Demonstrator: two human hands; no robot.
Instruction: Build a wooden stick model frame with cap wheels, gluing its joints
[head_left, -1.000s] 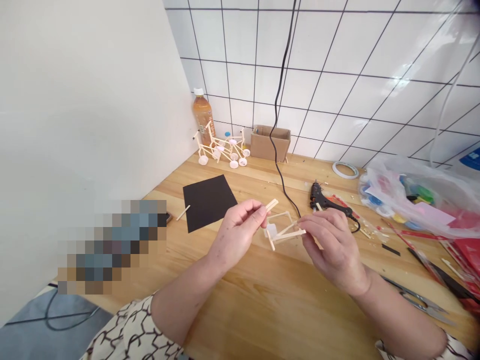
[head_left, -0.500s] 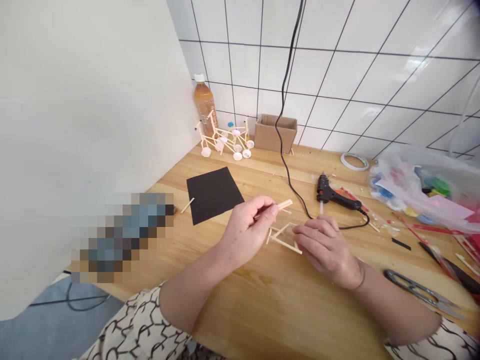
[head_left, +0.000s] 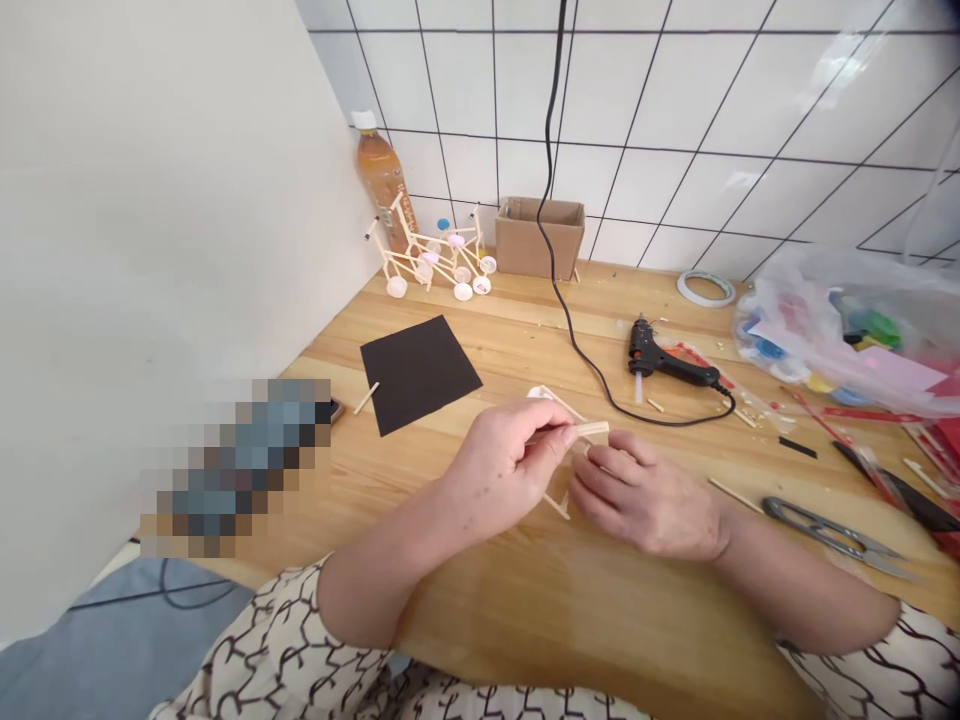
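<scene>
Between the thumb and fingers of my left hand are some pale wooden sticks, their ends pointing right. My right hand is closed at a small stick frame, just beside the left fingertips. Much of that frame is hidden behind both hands; one stick end shows below them, and a longer stick with a white round cap shows above. Finished-looking stick bicycles with white cap wheels stand at the back left.
A black sheet lies left of my hands. A glue gun with its cord, thread snips and a tape roll are to the right. Behind are a drink bottle, a cardboard box and a plastic bag.
My right hand has moved in against the left, and the frame has turned, now mostly hidden. A loose stick shows by the snips. The whole view has shifted slightly.
</scene>
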